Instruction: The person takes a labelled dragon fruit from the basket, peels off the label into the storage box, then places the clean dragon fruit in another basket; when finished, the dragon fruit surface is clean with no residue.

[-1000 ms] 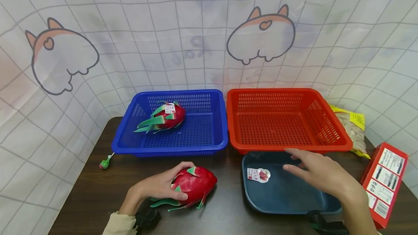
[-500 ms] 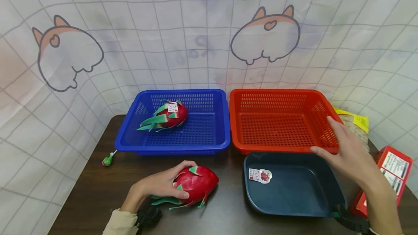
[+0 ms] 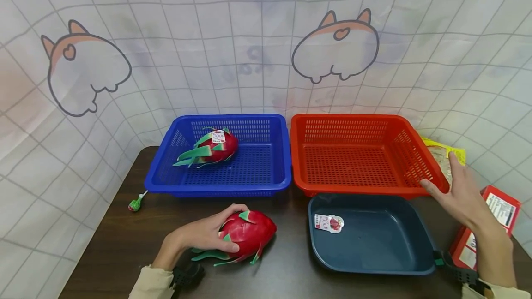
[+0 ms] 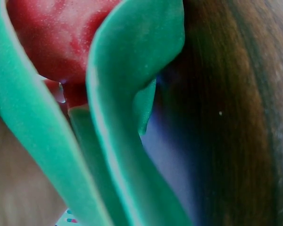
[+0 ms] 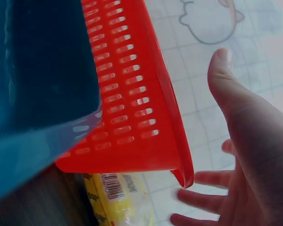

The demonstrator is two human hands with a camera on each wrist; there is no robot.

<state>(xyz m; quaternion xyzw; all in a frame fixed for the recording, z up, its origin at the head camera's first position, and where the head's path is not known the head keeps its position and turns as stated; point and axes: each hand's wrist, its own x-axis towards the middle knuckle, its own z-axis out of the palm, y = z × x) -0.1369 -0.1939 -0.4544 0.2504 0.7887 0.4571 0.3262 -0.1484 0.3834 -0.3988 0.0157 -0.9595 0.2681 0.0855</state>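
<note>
A red dragon fruit [image 3: 255, 232] with green leaf tips lies on the dark wooden table, and my left hand [image 3: 203, 234] grips it from the left. Its long green leaves [image 4: 127, 94] fill much of the left wrist view. At the right, my right hand [image 3: 465, 197] is spread with nothing in it. It hovers by the front right corner of the red basket [image 3: 353, 165], overlapping a yellow-edged clear bag [image 3: 457, 153] in the head view. The bag [image 5: 115, 202] shows below the basket in the right wrist view, with my fingers close to the basket's rim.
A second dragon fruit [image 3: 226, 144] with a white tag sits in the blue basket [image 3: 220, 189]. In front of the red basket is a dark blue tray [image 3: 370, 239] holding a fruit-picture label [image 3: 329, 223]. A red box [image 3: 503, 209] leans at right; a lollipop [image 3: 135, 204] lies at left.
My right hand has moved from over the dark blue tray to the right, to the red basket's corner and the bag. My left hand keeps its grip on the dragon fruit.
</note>
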